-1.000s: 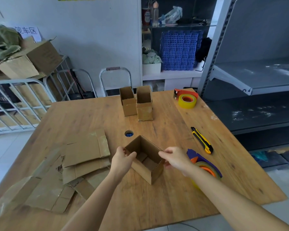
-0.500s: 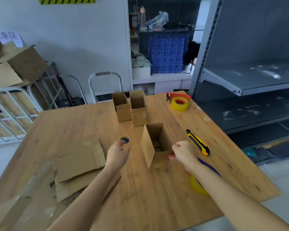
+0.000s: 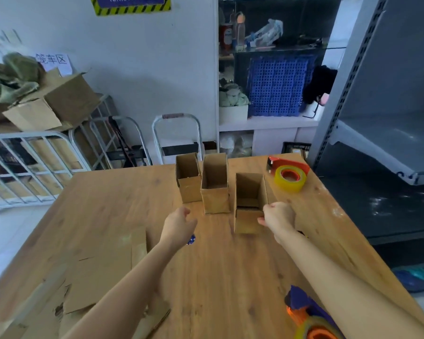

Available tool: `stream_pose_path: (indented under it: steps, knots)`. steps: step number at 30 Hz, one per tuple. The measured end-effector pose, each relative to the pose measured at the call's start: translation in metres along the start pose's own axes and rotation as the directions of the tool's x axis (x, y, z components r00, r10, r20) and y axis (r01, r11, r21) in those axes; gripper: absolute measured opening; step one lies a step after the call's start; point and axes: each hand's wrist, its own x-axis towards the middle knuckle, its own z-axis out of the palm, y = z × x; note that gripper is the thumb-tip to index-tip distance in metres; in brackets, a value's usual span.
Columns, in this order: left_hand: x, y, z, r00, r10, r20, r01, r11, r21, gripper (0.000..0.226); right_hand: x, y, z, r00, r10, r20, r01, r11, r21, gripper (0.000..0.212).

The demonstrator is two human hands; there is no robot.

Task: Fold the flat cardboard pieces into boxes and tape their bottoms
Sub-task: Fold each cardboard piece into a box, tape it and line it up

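Note:
Three open-topped cardboard boxes stand upright in a row at the far middle of the wooden table. My right hand grips the near right edge of the rightmost box. The middle box and the left box stand touching each other. My left hand hovers above the table, left of the boxes, fingers loosely curled and holding nothing. Flat cardboard pieces lie in a heap at the near left.
A yellow tape roll in a red dispenser sits at the far right corner. A blue and orange tape dispenser lies at the near right, under my right forearm. A small hole with blue shows beside my left wrist. Grey shelving stands right.
My right hand has carried the box from the near middle of the table to the far row and stood it upright beside the other two. My left hand let go of it.

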Motion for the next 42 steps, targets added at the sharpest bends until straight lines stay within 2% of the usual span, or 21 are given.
stream_pose_path:
  steps: [4, 6, 7, 8, 9, 11, 14, 16, 18, 24, 27, 30, 34, 38, 39, 42]
  knots:
    - [0.029, 0.013, 0.014, 1.000, -0.030, -0.001, 0.030, 1.000, 0.003, 0.043, 0.035, -0.007, 0.022, 1.000, 0.016, 0.007, -0.016, 1.000, -0.007, 0.014]
    - [0.049, 0.022, 0.021, 0.995, -0.097, -0.015, 0.096, 0.992, -0.082, 0.046, 0.052, -0.012, 0.031, 1.000, 0.014, 0.011, -0.014, 1.000, -0.016, 0.014]
    - [0.058, 0.026, 0.024, 0.987, -0.161, -0.018, 0.155, 0.971, -0.179, 0.047, 0.060, -0.015, 0.036, 1.000, 0.011, 0.013, -0.011, 1.000, -0.013, 0.014]
    - [0.067, 0.031, 0.028, 0.971, -0.241, -0.002, 0.228, 0.919, -0.322, 0.049, 0.067, -0.017, 0.040, 1.000, 0.009, 0.018, -0.009, 1.000, -0.008, 0.014]
    - [0.076, 0.036, 0.031, 0.947, -0.318, 0.052, 0.303, 0.822, -0.482, 0.049, 0.074, -0.020, 0.043, 1.000, 0.004, 0.023, -0.004, 1.000, -0.005, 0.014]
    - [0.091, 0.046, 0.036, 0.898, -0.390, 0.206, 0.408, 0.559, -0.722, 0.051, 0.088, -0.025, 0.048, 0.999, -0.002, 0.038, 0.002, 1.000, -0.003, 0.014]
    - [0.107, 0.064, 0.041, 0.846, -0.391, 0.362, 0.461, 0.193, -0.866, 0.045, 0.106, -0.032, 0.051, 0.998, -0.002, 0.059, 0.001, 1.000, 0.018, 0.016]
    - [0.117, 0.074, 0.047, 0.828, -0.401, 0.392, 0.459, 0.084, -0.884, 0.040, 0.118, -0.035, 0.053, 0.998, -0.006, 0.067, 0.003, 0.999, 0.041, 0.017]
    - [0.127, 0.082, 0.052, 0.825, -0.416, 0.383, 0.447, 0.064, -0.892, 0.039, 0.129, -0.039, 0.056, 0.997, -0.013, 0.080, 0.009, 0.998, 0.054, 0.017]
    - [0.156, 0.086, 0.052, 0.827, -0.449, 0.337, 0.411, 0.074, -0.909, 0.041, 0.154, -0.053, 0.068, 0.987, -0.046, 0.152, 0.034, 0.996, 0.078, 0.019]
    - [0.162, 0.081, 0.052, 0.841, -0.453, 0.294, 0.398, 0.150, -0.905, 0.036, 0.161, -0.056, 0.073, 0.984, -0.048, 0.169, 0.032, 0.995, 0.098, 0.023]
    - [0.160, 0.075, 0.050, 0.854, -0.430, 0.294, 0.426, 0.254, -0.868, 0.031, 0.163, -0.057, 0.078, 0.979, -0.039, 0.199, 0.022, 0.996, 0.087, 0.021]
    - [0.156, 0.068, 0.050, 0.868, -0.420, 0.265, 0.454, 0.454, -0.767, 0.037, 0.158, -0.058, 0.079, 0.972, -0.042, 0.229, 0.039, 0.999, 0.020, 0.020]
    - [0.146, 0.058, 0.046, 0.879, -0.421, 0.224, 0.452, 0.587, -0.671, 0.028, 0.143, -0.054, 0.079, 0.990, -0.085, 0.110, 0.090, 0.995, -0.040, 0.023]
    - [0.142, 0.056, 0.044, 0.887, -0.410, 0.211, 0.441, 0.620, -0.649, 0.025, 0.137, -0.051, 0.079, 0.992, -0.105, 0.076, 0.110, 0.992, -0.062, 0.023]
    - [0.120, 0.038, 0.033, 0.945, -0.320, 0.071, 0.315, 0.829, -0.461, 0.020, 0.116, -0.036, 0.080, 0.983, -0.171, 0.070, 0.181, 0.968, -0.176, 0.029]
